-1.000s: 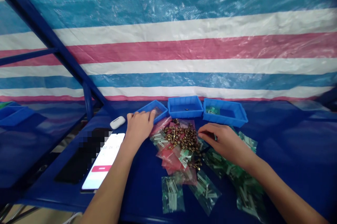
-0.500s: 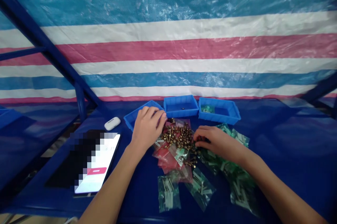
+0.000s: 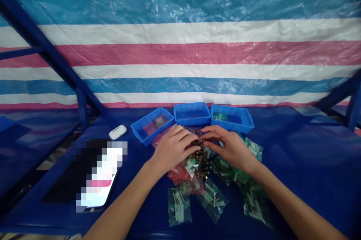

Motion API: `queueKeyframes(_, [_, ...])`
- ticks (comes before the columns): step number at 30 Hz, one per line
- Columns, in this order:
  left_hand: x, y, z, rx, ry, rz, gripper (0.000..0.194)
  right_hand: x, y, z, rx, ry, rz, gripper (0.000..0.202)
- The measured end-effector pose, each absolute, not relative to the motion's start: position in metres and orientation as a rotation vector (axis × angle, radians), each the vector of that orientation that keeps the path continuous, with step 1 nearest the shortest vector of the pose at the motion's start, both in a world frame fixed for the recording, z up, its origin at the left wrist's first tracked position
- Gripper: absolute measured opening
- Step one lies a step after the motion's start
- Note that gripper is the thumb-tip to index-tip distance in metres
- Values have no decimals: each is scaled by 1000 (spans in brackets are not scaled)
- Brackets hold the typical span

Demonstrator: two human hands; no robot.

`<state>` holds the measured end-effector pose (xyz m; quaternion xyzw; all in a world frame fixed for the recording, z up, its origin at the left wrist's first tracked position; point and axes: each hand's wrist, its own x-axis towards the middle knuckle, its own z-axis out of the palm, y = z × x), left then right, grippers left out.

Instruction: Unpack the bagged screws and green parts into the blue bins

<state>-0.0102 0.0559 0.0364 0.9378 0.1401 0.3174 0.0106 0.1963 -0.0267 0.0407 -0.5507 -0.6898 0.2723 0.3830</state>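
Note:
My left hand (image 3: 176,148) lies over the pile of small brass-coloured screws (image 3: 200,154), its fingers spread and reaching to the right. Facing it from the right, my right hand (image 3: 225,144) has its fingers apart at the pile's upper edge. I see nothing held in either hand. Beneath the screws are pinkish-red plastic bags (image 3: 180,175). Clear bags with pale plugs (image 3: 179,207) lie below, and greenish bags (image 3: 254,198) are heaped under and beside my right forearm.
Three blue trays stand behind the pile: a left one (image 3: 134,129) with a reddish bag, a middle one (image 3: 193,122) with a tiny piece, a right one (image 3: 242,125) with a greenish bag. A white case (image 3: 117,132) and a lit phone (image 3: 103,180) are on the left.
My left hand has moved right and down from the left tray onto the screws, uncovering the bag in that tray. My right hand has shifted slightly up and left over the pile.

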Motion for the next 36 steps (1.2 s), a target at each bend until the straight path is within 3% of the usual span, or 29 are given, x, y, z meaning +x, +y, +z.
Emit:
queueKeyframes(6, [-11,54,33,3059,370,991,15,188,-30,44,-1421,-1771,717,41])
queueKeyframes(13, [-9,53,33,3082,359,1001,14,191,-27,38,-1385,-1756,738,19])
queueKeyframes(25, [-7,50,37,2971,408,1008,10,188,-29,36,-1232,-1514,1110,13])
queueKeyframes(31, [-12,53,40,2839,567,1059,24,196,-23,43,-1287,-1426,1116,19])
queueKeyframes(34, [-13,56,39,2835,632,1165,20,195,-10,47,-1295,-1235,1021,24])
queueKeyframes(36, [-14,59,37,2863,682,1215,17,193,-1,49,-1262,-1134,999,37])
